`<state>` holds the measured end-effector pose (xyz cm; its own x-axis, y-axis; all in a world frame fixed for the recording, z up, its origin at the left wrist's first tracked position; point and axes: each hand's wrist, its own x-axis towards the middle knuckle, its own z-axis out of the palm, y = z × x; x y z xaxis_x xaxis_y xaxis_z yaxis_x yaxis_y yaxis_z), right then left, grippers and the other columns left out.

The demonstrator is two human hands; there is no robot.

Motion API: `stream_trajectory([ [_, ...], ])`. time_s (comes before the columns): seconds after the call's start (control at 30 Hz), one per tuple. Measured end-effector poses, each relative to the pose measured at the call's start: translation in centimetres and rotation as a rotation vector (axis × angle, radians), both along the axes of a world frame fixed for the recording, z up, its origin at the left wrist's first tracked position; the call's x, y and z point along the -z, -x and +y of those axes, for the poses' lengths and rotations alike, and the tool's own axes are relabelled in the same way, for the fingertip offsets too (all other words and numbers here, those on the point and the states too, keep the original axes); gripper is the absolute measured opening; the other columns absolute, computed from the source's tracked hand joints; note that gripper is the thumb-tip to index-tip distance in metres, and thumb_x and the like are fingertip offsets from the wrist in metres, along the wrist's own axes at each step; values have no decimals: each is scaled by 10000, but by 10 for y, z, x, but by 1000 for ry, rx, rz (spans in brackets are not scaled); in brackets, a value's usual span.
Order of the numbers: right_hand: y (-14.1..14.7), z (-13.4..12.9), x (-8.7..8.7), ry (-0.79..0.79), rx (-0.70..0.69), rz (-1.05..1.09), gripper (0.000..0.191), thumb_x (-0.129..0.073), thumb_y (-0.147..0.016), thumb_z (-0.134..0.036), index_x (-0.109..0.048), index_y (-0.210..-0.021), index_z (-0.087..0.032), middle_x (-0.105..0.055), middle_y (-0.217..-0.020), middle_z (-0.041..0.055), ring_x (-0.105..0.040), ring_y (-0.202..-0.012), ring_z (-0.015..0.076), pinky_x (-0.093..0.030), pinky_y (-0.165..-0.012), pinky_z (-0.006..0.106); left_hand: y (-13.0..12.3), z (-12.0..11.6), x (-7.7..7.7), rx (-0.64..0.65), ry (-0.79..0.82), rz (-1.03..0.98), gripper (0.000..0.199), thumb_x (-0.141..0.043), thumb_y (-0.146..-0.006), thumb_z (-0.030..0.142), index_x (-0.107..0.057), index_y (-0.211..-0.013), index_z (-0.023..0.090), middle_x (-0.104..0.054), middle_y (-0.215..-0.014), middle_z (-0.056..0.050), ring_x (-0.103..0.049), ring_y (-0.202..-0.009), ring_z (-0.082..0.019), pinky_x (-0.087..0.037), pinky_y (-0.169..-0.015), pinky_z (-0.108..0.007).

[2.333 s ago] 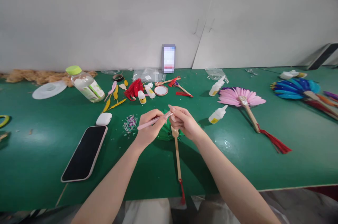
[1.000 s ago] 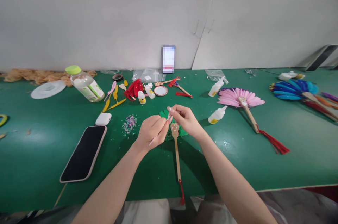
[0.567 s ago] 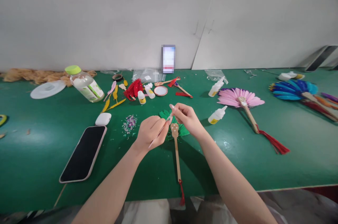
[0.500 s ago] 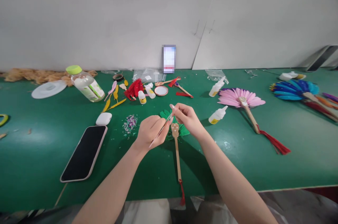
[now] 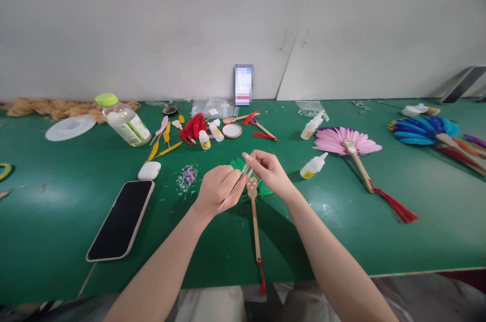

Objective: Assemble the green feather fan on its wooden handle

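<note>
My left hand (image 5: 219,188) is closed around a pair of thin tweezers (image 5: 230,193), which slant up to the right. At their tips, the thumb and fingers of my right hand (image 5: 269,170) are pinched together; whatever is between them is too small to make out. Beneath both hands lies a green feather fan (image 5: 265,188), partly hidden by them. Its wooden handle (image 5: 255,226) points towards me, with small pale dots on the wide top and a red tassel (image 5: 261,279) at the end. Left of my left hand is a small heap of purple and mint flakes (image 5: 188,177).
Two white glue bottles (image 5: 313,166) stand to the right, near a pink feather fan (image 5: 347,141) and a blue one (image 5: 425,129). A dark phone (image 5: 121,220), earbud case (image 5: 149,170) and clear bottle (image 5: 127,122) are on the left. Small bottles (image 5: 204,140) and red feathers (image 5: 193,128) lie behind.
Both hands have shifted only slightly and stay together above the green fan. The tweezers have turned a little in my left hand. Nothing else on the table has moved.
</note>
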<state>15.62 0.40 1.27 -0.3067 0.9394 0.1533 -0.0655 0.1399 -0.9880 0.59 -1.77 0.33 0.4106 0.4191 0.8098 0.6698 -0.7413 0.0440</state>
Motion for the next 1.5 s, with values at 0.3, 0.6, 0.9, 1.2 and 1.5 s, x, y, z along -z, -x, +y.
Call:
stream_trajectory([
  [0.3,0,1,4,10,-17,-33,415,-501,-798,-534,-478,-612,-164,-336,-489,-64,-243,-430,63,-190,-406,211,-1,0,-3,0,-2,15,217,-542,-774,108,-431,-600,178,-373,-495,40,-360,-478,-103,-286,-464,-247],
  [0.6,1,1,5,25,-25,-33,411,-493,-807,-527,-474,-619,-163,-334,-493,-66,-241,-434,63,-192,-412,212,-3,-1,-3,6,1,9,251,-532,-784,90,-412,-582,180,-346,-494,44,-341,-475,-99,-276,-463,-252],
  [0.9,0,2,6,14,-51,-48,405,-471,-828,-516,-462,-628,-163,-284,-494,-73,-231,-439,62,-195,-413,208,-2,-1,-1,15,21,-1,259,-521,-794,105,-403,-577,183,-343,-491,48,-344,-466,-94,-275,-459,-246],
  [1.2,0,1,5,-12,-30,-96,413,-466,-823,-527,-455,-624,-166,-310,-509,-66,-259,-454,68,-223,-430,209,-1,0,0,11,36,17,275,-513,-796,111,-388,-562,185,-345,-489,47,-352,-468,-97,-270,-470,-250],
  [1.5,0,1,6,3,-33,-93,418,-479,-811,-537,-459,-622,-165,-275,-503,-72,-232,-445,65,-199,-415,209,-2,0,-1,17,9,8,268,-483,-807,98,-392,-571,187,-343,-492,46,-354,-465,-99,-277,-463,-249],
])
